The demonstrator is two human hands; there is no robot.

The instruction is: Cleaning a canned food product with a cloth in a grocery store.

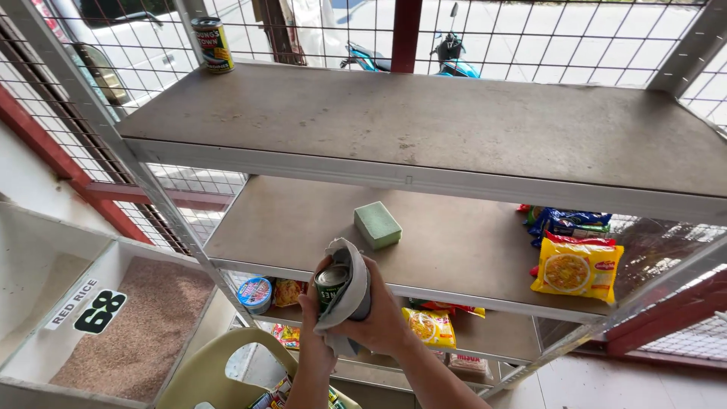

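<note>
Both hands are gripping one small metal can (331, 285) just below the middle shelf (454, 250): the left hand (312, 322) is cupping it from beneath, the right hand (379, 314) is pressing a grey cloth (350, 291) around it. Its round lid is tilting up toward the camera. A green foam sponge (377, 225) is lying just beyond, on the dull, scuffed shelf board.

Grey shelf (454, 250) bears sponge (377, 225), noodle packet (577, 269).

Two bare forearms are seen from below frame; no sleeves are worn; left hand (312, 314) and right hand (381, 318) are ungloved, unringed.
</note>
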